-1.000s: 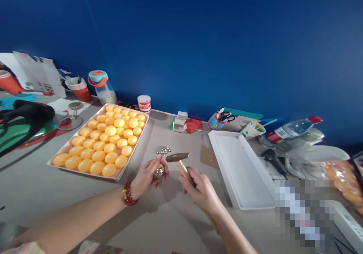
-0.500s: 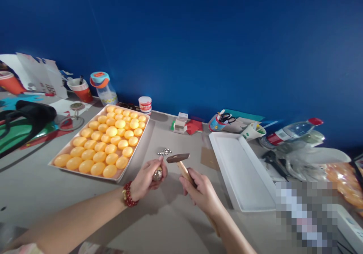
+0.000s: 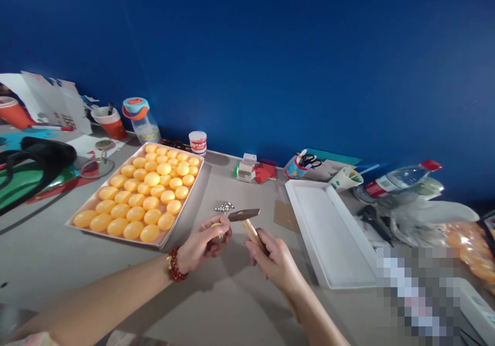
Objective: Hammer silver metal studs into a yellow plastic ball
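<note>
My left hand (image 3: 209, 235) is closed around a small ball (image 3: 219, 236), silvery and bumpy where it shows, with a yellowish patch near the thumb. Fingers hide most of it. My right hand (image 3: 273, 258) grips the wooden handle of a hammer (image 3: 244, 215); its dark metal head is raised just right of my left fingertips, apart from the ball. Just beyond my left hand, a little heap of shiny silver pieces (image 3: 224, 207) lies on the grey table (image 3: 232, 305); they are too small to make out exactly.
To the left lies a shallow box (image 3: 164, 239) of orange balls. A white tray (image 3: 332, 232) lies to the right. Along the blue wall stand a jug (image 3: 141, 121), a small tub (image 3: 198, 142), a pen cup (image 3: 296, 168) and a plastic bottle (image 3: 394, 181).
My left fingers have shifted over the ball, and its silvery side now shows less. The hammer has barely moved.
</note>
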Demonstrator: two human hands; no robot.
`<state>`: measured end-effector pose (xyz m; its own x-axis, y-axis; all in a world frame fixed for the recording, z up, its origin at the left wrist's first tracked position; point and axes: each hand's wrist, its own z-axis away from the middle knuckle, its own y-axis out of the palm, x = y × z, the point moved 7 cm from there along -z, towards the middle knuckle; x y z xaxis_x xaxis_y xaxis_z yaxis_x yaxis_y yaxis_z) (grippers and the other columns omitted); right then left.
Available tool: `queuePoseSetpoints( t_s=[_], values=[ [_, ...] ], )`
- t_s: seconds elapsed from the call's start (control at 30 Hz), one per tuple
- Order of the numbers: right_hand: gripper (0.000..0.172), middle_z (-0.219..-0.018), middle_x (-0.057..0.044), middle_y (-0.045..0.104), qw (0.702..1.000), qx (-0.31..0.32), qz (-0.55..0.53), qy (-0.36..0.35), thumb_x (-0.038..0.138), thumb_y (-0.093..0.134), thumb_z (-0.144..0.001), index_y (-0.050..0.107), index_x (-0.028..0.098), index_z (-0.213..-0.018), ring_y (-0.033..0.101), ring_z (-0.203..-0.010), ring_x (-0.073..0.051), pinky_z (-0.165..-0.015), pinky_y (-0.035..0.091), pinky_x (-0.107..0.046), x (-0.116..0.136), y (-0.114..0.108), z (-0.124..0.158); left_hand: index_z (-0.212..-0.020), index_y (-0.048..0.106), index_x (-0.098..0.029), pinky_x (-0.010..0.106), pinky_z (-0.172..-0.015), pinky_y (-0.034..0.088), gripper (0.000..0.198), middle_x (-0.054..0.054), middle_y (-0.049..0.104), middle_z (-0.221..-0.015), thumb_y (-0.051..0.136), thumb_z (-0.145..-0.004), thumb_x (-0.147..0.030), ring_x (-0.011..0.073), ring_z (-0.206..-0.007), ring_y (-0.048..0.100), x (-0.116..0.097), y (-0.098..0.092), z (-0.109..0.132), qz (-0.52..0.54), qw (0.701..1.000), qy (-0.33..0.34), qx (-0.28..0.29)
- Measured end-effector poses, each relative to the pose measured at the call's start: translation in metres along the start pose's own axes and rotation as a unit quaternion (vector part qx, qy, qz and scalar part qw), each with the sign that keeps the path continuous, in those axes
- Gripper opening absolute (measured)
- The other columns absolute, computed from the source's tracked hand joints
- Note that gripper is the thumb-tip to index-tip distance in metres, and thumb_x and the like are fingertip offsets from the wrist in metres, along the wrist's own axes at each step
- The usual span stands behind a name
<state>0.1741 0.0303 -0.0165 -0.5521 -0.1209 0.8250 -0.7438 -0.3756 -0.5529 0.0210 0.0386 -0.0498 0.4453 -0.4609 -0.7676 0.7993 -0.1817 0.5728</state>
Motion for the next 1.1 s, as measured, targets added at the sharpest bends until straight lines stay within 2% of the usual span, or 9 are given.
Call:
queuePoseSetpoints(
  t_s=[0.23, 0.37, 0.5, 0.6, 0.7, 0.77, 0.9, 1.0, 1.1],
  values=[
    [0.029, -0.059, 0.005, 0.057, 1.0, -0.004, -0.02, 0.004, 0.039, 0.043, -0.096, 0.044, 0.021, -0.073, 0.047, -0.036, -0.007, -0.04, 0.035, -0.018, 0.0, -0.001, 0.0, -0.076, 0.047, -0.018, 0.015, -0.036, 0.013, 0.013, -0.006, 0.046, -0.06, 0.056, -0.08, -0.027, 0.0017, -0.037, 0.023, 0.003, 0.0, -0.004, 0.052, 0.998, -0.013, 0.034],
    [0.027, -0.06, 0.005, 0.058, 0.999, 0.002, -0.032, 0.009, 0.039, 0.043, -0.096, 0.045, 0.021, -0.076, 0.046, -0.035, -0.007, -0.04, 0.036, -0.018, 0.002, -0.001, 0.0, -0.09, 0.049, -0.02, 0.015, -0.035, 0.011, 0.023, -0.003, 0.053, -0.071, 0.055, -0.087, -0.042, 0.0006, -0.037, 0.02, 0.001, 0.003, -0.003, 0.075, 0.996, 0.003, 0.05],
    [0.024, -0.06, 0.005, 0.059, 0.999, 0.012, -0.047, 0.016, 0.039, 0.043, -0.096, 0.048, 0.021, -0.08, 0.046, -0.035, -0.007, -0.039, 0.035, -0.018, 0.003, -0.001, 0.002, -0.089, 0.05, -0.019, 0.015, -0.034, 0.01, 0.04, 0.001, 0.057, -0.087, 0.047, -0.088, -0.059, -0.0007, -0.038, 0.02, 0.0, 0.004, -0.004, 0.086, 0.995, 0.022, 0.053],
    [0.024, -0.062, 0.005, 0.059, 0.999, 0.017, -0.04, 0.009, 0.039, 0.044, -0.096, 0.049, 0.021, -0.08, 0.047, -0.037, -0.007, -0.04, 0.036, -0.017, 0.005, 0.0, 0.004, -0.086, 0.052, -0.017, 0.015, -0.033, 0.01, 0.049, -0.001, 0.054, -0.076, 0.042, -0.087, -0.065, 0.0004, -0.038, 0.019, 0.004, 0.001, -0.007, 0.062, 0.996, 0.024, 0.054],
    [0.022, -0.062, 0.004, 0.059, 0.999, 0.022, -0.033, 0.003, 0.037, 0.044, -0.095, 0.051, 0.021, -0.081, 0.047, -0.038, -0.007, -0.041, 0.036, -0.017, 0.007, 0.001, 0.005, -0.089, 0.054, -0.016, 0.015, -0.034, 0.014, 0.052, -0.004, 0.049, -0.064, 0.041, -0.086, -0.067, 0.0023, -0.038, 0.023, 0.008, -0.007, -0.011, 0.048, 0.998, 0.032, 0.027],
    [0.021, -0.061, 0.004, 0.059, 0.999, 0.019, -0.029, 0.001, 0.035, 0.044, -0.095, 0.05, 0.021, -0.081, 0.047, -0.038, -0.007, -0.041, 0.035, -0.017, 0.008, 0.001, 0.005, -0.094, 0.054, -0.017, 0.015, -0.037, 0.019, 0.048, -0.004, 0.049, -0.065, 0.051, -0.083, -0.063, 0.0034, -0.041, 0.03, 0.008, -0.011, -0.012, 0.048, 0.998, 0.032, 0.009],
    [0.021, -0.061, 0.004, 0.059, 0.999, 0.002, -0.036, 0.002, 0.035, 0.045, -0.095, 0.049, 0.021, -0.079, 0.047, -0.038, -0.007, -0.041, 0.036, -0.018, 0.007, -0.002, 0.004, -0.11, 0.055, -0.021, 0.015, -0.044, 0.028, 0.044, -0.002, 0.056, -0.082, 0.075, -0.075, -0.036, 0.0023, -0.048, 0.037, 0.003, -0.01, -0.009, -0.004, 0.999, 0.039, -0.008],
    [0.021, -0.061, 0.005, 0.058, 0.999, -0.009, -0.044, 0.002, 0.036, 0.045, -0.095, 0.052, 0.021, -0.084, 0.047, -0.038, -0.008, -0.04, 0.036, -0.018, 0.005, -0.004, 0.004, -0.119, 0.053, -0.022, 0.018, -0.049, 0.036, 0.048, 0.004, 0.062, -0.098, 0.075, -0.076, -0.03, 0.0054, -0.056, 0.046, -0.006, -0.005, -0.007, -0.069, 0.993, 0.096, 0.007],
    [0.021, -0.06, 0.005, 0.058, 0.999, -0.019, -0.049, 0.003, 0.037, 0.044, -0.096, 0.053, 0.02, -0.086, 0.046, -0.037, -0.008, -0.039, 0.035, -0.018, 0.003, -0.006, 0.003, -0.114, 0.057, -0.022, 0.022, -0.063, 0.046, 0.039, 0.008, 0.064, -0.107, 0.073, -0.078, -0.025, 0.0138, -0.078, 0.058, -0.013, 0.0, -0.005, -0.124, 0.976, 0.177, 0.035]
  ],
)
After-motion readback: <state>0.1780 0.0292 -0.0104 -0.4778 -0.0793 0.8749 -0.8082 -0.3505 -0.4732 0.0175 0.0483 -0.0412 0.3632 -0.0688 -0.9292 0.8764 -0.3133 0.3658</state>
